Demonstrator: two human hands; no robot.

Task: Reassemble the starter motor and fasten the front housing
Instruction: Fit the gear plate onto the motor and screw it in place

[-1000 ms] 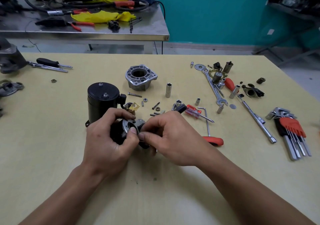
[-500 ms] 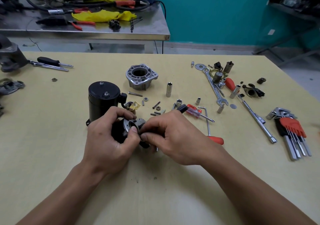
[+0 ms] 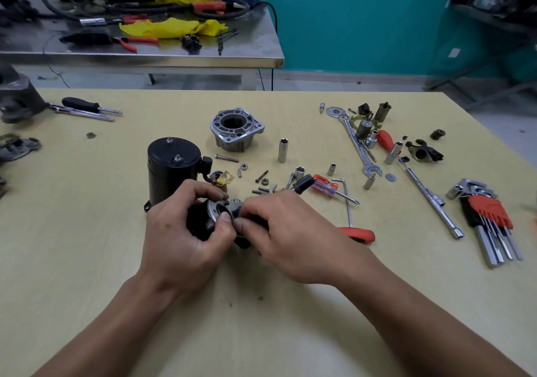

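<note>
My left hand [image 3: 186,231] grips a black starter part [image 3: 200,222] with a silver face plate, held low over the table. Fingers of my right hand [image 3: 287,231] pinch a small dark piece [image 3: 236,206] against that plate; the piece is mostly hidden. Just behind stands the black motor body [image 3: 171,170], upright, with two studs on top. Farther back sits the silver front housing [image 3: 236,129], open side up. Loose bolts and nuts [image 3: 244,167] lie between housing and hands.
Sockets [image 3: 282,150], a red-handled screwdriver [image 3: 328,186], a spanner [image 3: 356,142], a T-wrench [image 3: 430,200] and a hex key set [image 3: 488,219] are scattered on the right of the yellow table [image 3: 87,231]. A black screwdriver [image 3: 87,106] lies far left. A steel bench [image 3: 247,53] stands behind.
Both hands have stayed on the part, with only slight finger movement at the face plate. Nothing else on the table has moved.
</note>
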